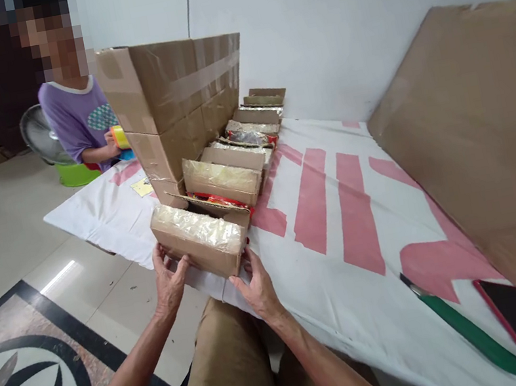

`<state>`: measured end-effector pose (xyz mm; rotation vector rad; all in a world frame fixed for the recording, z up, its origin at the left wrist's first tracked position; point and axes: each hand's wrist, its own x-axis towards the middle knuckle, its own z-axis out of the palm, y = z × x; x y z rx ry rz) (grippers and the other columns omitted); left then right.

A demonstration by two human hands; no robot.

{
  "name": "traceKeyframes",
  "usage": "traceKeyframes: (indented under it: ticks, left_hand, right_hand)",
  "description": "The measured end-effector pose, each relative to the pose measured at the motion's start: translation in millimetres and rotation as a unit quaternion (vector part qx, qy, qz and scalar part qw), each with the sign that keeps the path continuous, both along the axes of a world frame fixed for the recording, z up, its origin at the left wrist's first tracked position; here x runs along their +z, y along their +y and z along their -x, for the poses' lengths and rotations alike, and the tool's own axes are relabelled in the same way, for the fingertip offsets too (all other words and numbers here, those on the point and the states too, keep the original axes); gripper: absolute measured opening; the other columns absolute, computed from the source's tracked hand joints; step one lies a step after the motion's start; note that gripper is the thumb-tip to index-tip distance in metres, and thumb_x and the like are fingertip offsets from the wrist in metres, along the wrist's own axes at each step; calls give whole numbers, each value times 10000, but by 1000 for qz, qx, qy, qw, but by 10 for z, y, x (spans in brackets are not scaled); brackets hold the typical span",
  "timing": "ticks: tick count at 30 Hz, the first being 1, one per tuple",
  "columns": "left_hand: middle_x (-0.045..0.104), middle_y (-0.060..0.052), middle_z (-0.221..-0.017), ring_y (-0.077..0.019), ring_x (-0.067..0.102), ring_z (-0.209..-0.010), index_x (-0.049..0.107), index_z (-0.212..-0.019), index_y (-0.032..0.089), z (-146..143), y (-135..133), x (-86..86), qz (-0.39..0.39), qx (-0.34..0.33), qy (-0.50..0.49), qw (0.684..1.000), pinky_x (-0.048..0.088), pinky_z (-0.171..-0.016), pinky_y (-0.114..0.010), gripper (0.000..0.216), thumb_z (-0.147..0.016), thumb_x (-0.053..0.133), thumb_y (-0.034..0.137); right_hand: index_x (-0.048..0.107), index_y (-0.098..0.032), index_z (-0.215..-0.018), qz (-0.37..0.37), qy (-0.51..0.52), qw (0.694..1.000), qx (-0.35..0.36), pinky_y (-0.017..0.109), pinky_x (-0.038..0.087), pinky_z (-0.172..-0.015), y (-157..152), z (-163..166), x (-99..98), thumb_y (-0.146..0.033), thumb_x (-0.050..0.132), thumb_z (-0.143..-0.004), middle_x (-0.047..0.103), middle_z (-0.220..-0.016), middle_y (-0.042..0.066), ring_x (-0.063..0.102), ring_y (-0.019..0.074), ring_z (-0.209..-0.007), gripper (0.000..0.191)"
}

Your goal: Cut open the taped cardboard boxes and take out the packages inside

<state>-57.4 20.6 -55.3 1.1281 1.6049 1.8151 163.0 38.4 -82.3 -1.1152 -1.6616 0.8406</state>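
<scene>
Holding the near box (203,253) took both hands. Left hand (170,285) had its thumb low on the near face, fingers at the left end; right hand (257,286) cupped the right end, thumb at the bottom corner. Both grips looked narrow, each holding one end. Box was at the near edge of the table (385,217), nearest in the row of boxes (225,182), near and right of the stack of boxes (170,89). My judgement: this step called for light, even pressure low on both ends, no crushing of thin card, base kept level and clear of tipping off the edge. Long axis ran left to right on a slant, right end nearer. Long plain side faced near, shiny layer (200,226) up. Couldn't tell if the base fully touched down.
</scene>
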Motion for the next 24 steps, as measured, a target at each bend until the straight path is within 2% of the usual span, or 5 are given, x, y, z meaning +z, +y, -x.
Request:
traceKeyframes:
  ticks: [7,14,17,20,24]
  left_hand:
    - [320,-225,-1645,-386,385,-1514,290,-1589,222,19,-199,-10,91,32,21,995,373,-1214,-566,945,-831,755,539]
    - [380,-170,-1634,-378,328,-1545,434,-1524,248,-364,-768,60,58,-28,270,961,453,-1160,-572,666,-914,663,385]
    - [360,-178,-1648,-398,375,-1515,428,-1531,251,-507,-817,64,79,-59,289,952,646,-793,-386,649,-925,633,359]
    - [343,-189,-1657,-412,404,-1490,430,-1529,234,-568,-771,57,89,-64,286,952,586,-563,-259,644,-920,618,332]
    - [396,-183,-1623,-391,487,-1425,486,-1486,240,-586,-729,53,84,-72,307,945,590,-575,-265,590,-916,622,314]
  right_hand:
    - [593,-208,-1406,-34,-80,996,19,461,493,-1145,-25,-412,163,-290,646,-874,623,-1457,123,587,272,-1351,541]
    - [706,-201,-1265,-15,-181,982,-46,677,330,-1189,-62,-1347,301,-413,674,-871,621,-1458,167,499,394,-1414,449]
    - [745,-253,-1232,4,-222,970,102,589,443,-1138,-533,-1331,427,-462,720,-865,659,-1426,131,574,358,-1348,423]
    - [751,-308,-1219,32,-159,941,297,450,520,-1063,-976,-1212,613,-429,684,-931,757,-1263,50,684,253,-1191,320]
    - [773,-248,-1076,71,-90,981,155,387,559,-926,-1113,-1185,699,-334,633,-937,795,-1053,62,729,233,-1004,216]
